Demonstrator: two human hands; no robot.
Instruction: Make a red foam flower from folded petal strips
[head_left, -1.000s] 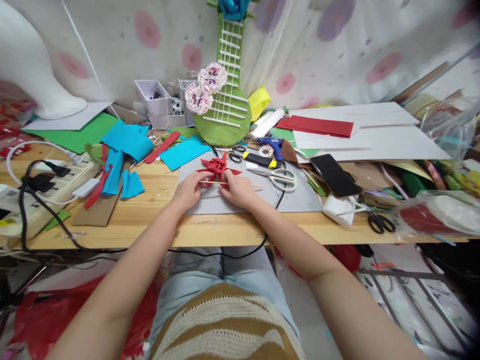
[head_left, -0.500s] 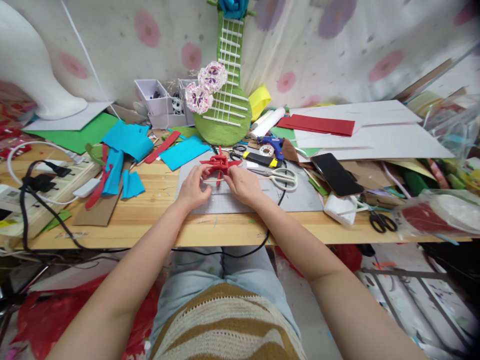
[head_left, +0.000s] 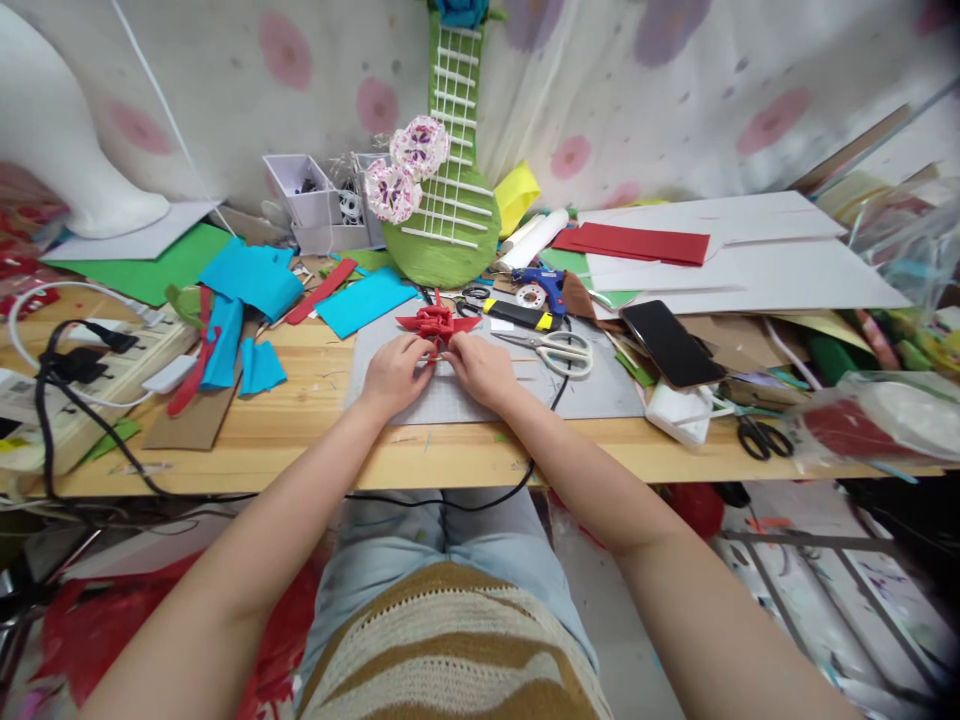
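Note:
My left hand (head_left: pixel 394 374) and my right hand (head_left: pixel 480 370) meet over the grey cutting mat (head_left: pixel 600 392), fingertips nearly touching. Both are closed in a pinch on a thin pale stick (head_left: pixel 441 360), mostly covered by the fingers. Just beyond the fingertips lies a red crepe-paper flower (head_left: pixel 435 322) with pointed petals spread out; its near part is hidden by my hands. White-handled scissors (head_left: pixel 564 354) rest on the mat by my right hand. Behind them is a yellow and black utility knife (head_left: pixel 523 315).
A green paper guitar (head_left: pixel 442 255) with two paper blossoms stands at the back. Blue crepe paper (head_left: pixel 251 275) and a power strip (head_left: pixel 97 385) are left. On the right are a phone (head_left: pixel 670 343), black scissors (head_left: pixel 763 438) and white sheets (head_left: pixel 802 265). A blue glue gun (head_left: pixel 551 288) sits behind the knife.
My hands have come closer together, the left one moving right and closing its fingers near the red flower. The stick, earlier visible between the hands, is now mostly covered.

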